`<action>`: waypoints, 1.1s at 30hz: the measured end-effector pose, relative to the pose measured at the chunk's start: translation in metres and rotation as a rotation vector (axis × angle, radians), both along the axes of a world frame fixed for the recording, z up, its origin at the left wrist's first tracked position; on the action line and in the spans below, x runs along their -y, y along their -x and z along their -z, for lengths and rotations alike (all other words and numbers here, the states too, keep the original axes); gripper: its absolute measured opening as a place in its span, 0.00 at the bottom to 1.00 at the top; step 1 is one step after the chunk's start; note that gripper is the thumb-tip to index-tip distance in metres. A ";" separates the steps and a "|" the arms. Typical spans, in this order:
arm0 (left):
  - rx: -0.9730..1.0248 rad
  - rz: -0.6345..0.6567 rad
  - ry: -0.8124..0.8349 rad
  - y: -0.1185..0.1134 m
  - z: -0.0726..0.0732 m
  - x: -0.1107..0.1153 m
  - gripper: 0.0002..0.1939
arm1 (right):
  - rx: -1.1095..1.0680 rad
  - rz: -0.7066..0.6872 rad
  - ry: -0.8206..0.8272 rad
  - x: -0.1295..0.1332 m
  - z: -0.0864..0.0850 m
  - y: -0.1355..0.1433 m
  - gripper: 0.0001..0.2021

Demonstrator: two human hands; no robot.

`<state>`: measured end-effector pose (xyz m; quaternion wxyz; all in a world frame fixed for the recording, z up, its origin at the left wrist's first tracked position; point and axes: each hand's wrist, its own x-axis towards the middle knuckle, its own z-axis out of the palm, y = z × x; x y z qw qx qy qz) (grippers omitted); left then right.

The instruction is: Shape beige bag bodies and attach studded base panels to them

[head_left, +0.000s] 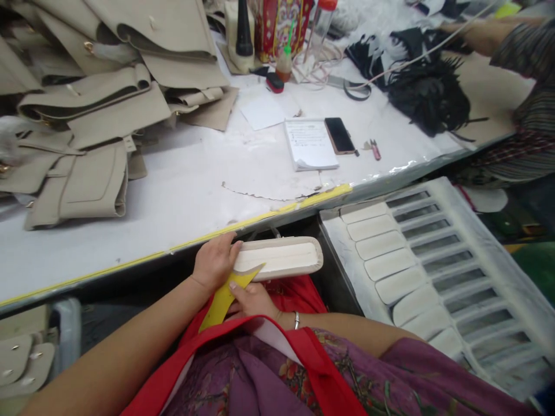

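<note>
Above my lap, my left hand (pixel 217 261) is closed around the left end of a long, round-ended leather piece (pixel 286 255). Its inner face is white, with a beige rim turned up around the edge. My right hand (pixel 255 301) pinches a flat yellow scraper (pixel 219 306) with a pointed tip. That tip lies against the lower edge of the leather piece. A bracelet sits on my right wrist. My left fingers partly hide the end of the leather piece.
Beige leather bag parts (pixel 95 173) pile up at the table's left. A notepad (pixel 310 144), phone (pixel 339 136) and thread snips (pixel 374 150) lie ahead. Similar pale pieces line a slatted rack (pixel 433 248) at right. Beyond are black fringed pieces (pixel 427 95) and a co-worker's sleeve (pixel 524 49).
</note>
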<state>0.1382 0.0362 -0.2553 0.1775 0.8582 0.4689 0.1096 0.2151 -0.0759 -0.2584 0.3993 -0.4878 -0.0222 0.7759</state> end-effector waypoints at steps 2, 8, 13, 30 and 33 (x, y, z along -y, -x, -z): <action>0.060 -0.054 0.109 0.000 -0.004 0.000 0.21 | 0.018 -0.062 -0.040 0.004 -0.007 -0.002 0.15; 0.757 -0.323 0.761 0.037 0.000 -0.006 0.33 | 0.339 -0.026 -0.177 0.015 -0.038 -0.051 0.15; 0.956 -0.306 0.952 0.067 0.012 0.015 0.26 | 0.706 0.239 -0.338 -0.049 -0.062 -0.103 0.12; 0.752 -0.310 0.977 0.059 -0.006 0.005 0.26 | 0.710 -0.068 -0.361 0.003 -0.023 -0.206 0.18; 0.752 -0.349 1.032 0.056 -0.005 0.011 0.30 | 0.686 0.056 -0.446 0.021 -0.003 -0.190 0.23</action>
